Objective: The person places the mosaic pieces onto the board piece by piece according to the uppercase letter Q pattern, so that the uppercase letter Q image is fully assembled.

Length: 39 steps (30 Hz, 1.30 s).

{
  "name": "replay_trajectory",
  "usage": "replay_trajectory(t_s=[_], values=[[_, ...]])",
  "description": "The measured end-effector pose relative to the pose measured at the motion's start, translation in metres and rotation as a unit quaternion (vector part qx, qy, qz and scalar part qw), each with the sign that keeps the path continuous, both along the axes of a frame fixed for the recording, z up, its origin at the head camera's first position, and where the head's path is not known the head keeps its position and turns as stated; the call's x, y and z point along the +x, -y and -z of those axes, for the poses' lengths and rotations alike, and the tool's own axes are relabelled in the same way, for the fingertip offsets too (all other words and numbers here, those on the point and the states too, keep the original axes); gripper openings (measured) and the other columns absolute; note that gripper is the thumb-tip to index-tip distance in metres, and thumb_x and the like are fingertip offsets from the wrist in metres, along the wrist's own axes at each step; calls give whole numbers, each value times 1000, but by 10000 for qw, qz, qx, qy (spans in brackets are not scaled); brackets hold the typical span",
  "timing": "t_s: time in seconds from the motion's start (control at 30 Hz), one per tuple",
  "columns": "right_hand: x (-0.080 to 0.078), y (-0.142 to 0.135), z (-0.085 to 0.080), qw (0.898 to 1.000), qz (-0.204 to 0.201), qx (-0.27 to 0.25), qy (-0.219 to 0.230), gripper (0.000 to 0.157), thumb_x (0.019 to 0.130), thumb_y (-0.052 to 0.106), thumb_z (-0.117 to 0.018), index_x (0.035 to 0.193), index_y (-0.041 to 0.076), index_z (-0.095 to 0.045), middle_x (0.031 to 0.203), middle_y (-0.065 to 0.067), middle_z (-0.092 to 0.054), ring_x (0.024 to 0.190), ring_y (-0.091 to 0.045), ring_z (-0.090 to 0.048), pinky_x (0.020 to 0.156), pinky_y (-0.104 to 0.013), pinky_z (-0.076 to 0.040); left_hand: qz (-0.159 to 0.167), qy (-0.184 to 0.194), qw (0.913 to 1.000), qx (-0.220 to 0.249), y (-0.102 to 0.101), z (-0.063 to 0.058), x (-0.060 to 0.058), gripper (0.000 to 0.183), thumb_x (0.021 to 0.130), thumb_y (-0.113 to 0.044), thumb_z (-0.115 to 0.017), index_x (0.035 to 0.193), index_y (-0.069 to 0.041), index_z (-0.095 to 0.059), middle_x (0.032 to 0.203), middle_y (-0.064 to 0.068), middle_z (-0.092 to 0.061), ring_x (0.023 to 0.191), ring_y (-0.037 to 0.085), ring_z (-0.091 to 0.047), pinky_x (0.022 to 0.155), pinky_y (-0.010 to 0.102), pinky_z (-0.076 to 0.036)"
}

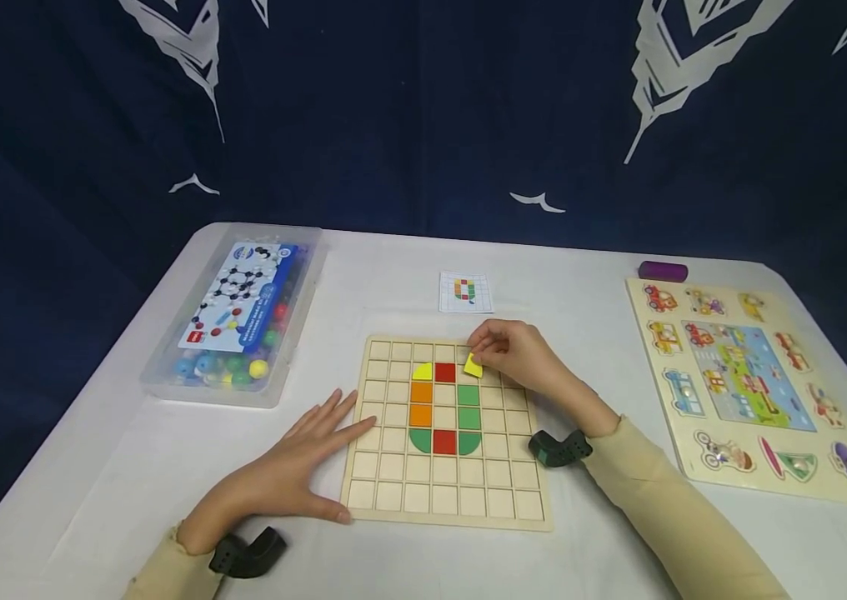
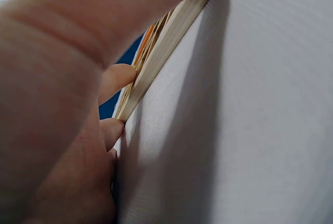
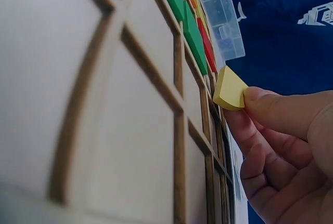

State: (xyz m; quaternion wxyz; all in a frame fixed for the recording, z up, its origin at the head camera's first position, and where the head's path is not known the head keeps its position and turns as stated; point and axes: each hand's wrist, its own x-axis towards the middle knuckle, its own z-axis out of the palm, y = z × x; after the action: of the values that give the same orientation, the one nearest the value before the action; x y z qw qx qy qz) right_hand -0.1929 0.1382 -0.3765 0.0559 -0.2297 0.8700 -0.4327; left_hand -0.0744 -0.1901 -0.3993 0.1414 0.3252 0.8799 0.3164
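Note:
My right hand [image 1: 511, 354] pinches a yellow tile [image 3: 230, 90] with one curved edge between thumb and forefinger. In the head view the tile is tilted over the upper right of a wooden grid board [image 1: 446, 517], above the green squares. My left hand [image 1: 302, 462] lies with fingers spread along the board's left edge; its thumb and fingertips touch that edge in the left wrist view. Set in the grid are a yellow rounded tile [image 1: 423, 372], a red square [image 1: 444, 372], orange squares [image 1: 421, 404], green squares [image 1: 468, 406], green rounded tiles [image 1: 470, 442] and a lower red square [image 1: 443, 442].
A small pattern card [image 1: 465, 292] lies behind the board. At the left stands a clear plastic box [image 1: 296, 325] of coloured balls. A wooden picture puzzle [image 1: 761, 383] lies at the right, with a purple cylinder [image 1: 663, 271] behind it.

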Motion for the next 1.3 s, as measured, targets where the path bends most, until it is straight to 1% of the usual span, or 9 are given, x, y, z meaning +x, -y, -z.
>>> replay_trajectory(t_s=[0.17, 0.33, 0.47, 0.67, 0.77, 0.9, 1.07, 1.2, 1.3], values=[[-2, 5, 1, 9996, -147, 124, -202, 9, 80, -2, -70, 84, 6, -67, 76, 1, -63, 70, -17, -57, 68, -29, -50, 6, -11, 10000, -15, 1, 0, 0, 105, 63, -60, -75, 148, -18, -29, 155, 11, -2, 139, 30, 6, 108, 50, 0], [-3, 7, 1, 9986, -288, 416, -142, 10, 82, 0, -70, 82, 9, -67, 75, 3, -62, 69, -16, -54, 66, -29, -47, 14, 21, 10000, -10, 0, 0, 0, 105, 63, -58, -76, 148, -18, -29, 155, 11, -1, 139, 29, 6, 108, 50, 0], [-1, 7, 1, 9978, -422, 484, -147, 9, 82, 0, -69, 82, 10, -68, 75, 3, -62, 69, -15, -54, 66, -29, -47, 15, 33, 10000, -4, 0, -1, 0, 105, 63, -57, -77, 148, -18, -29, 155, 11, -1, 139, 30, 6, 108, 50, 0], [3, 9, 0, 9973, -454, 492, -309, 8, 81, 0, -70, 82, 8, -69, 73, 4, -62, 67, -13, -53, 64, -28, -47, 26, 3, 10000, -51, -1, -2, -1, 106, 63, -58, -77, 148, -18, -29, 155, 10, -1, 139, 29, 6, 108, 50, 1], [6, 8, -2, 9972, -384, 515, -376, 7, 82, 1, -70, 83, 7, -69, 75, 4, -63, 69, -13, -54, 65, -29, -48, 29, -13, 10000, -66, -1, -2, 0, 106, 63, -58, -77, 148, -17, -29, 155, 10, -1, 139, 29, 6, 108, 49, 1], [11, -5, -10, 9977, -13, 497, -456, 5, 82, 1, -69, 86, 5, -71, 80, 1, -66, 72, -15, -58, 69, -31, -50, 57, -26, 10000, -55, -2, -1, -1, 106, 63, -58, -76, 148, -17, -29, 155, 11, -1, 139, 30, 6, 108, 49, 0], [27, -43, -20, 9955, 672, 369, -559, 8, 84, 2, -68, 92, 1, -71, 89, -6, -69, 79, -18, -64, 68, -28, -51, 41, 11, 10000, -69, -3, 0, -1, 105, 64, -58, -76, 148, -17, -29, 155, 11, -1, 139, 30, 6, 109, 49, 0], [48, -77, -20, 9879, 1401, 393, -539, 12, 87, 7, -66, 95, 0, -71, 91, -10, -69, 79, -17, -64, 63, -20, -50, -3, 49, 10000, -50, -2, -1, -1, 105, 63, -57, -77, 148, -17, -30, 155, 10, -1, 139, 29, 6, 109, 49, 0], [63, -95, -15, 9791, 1904, 513, -499, 14, 87, 10, -66, 96, -1, -71, 91, -11, -69, 76, -17, -63, 58, -20, -48, -38, 74, 10000, -46, -3, -1, -1, 106, 62, -57, -77, 148, -18, -30, 156, 9, -1, 139, 29, 6, 108, 49, 0]])
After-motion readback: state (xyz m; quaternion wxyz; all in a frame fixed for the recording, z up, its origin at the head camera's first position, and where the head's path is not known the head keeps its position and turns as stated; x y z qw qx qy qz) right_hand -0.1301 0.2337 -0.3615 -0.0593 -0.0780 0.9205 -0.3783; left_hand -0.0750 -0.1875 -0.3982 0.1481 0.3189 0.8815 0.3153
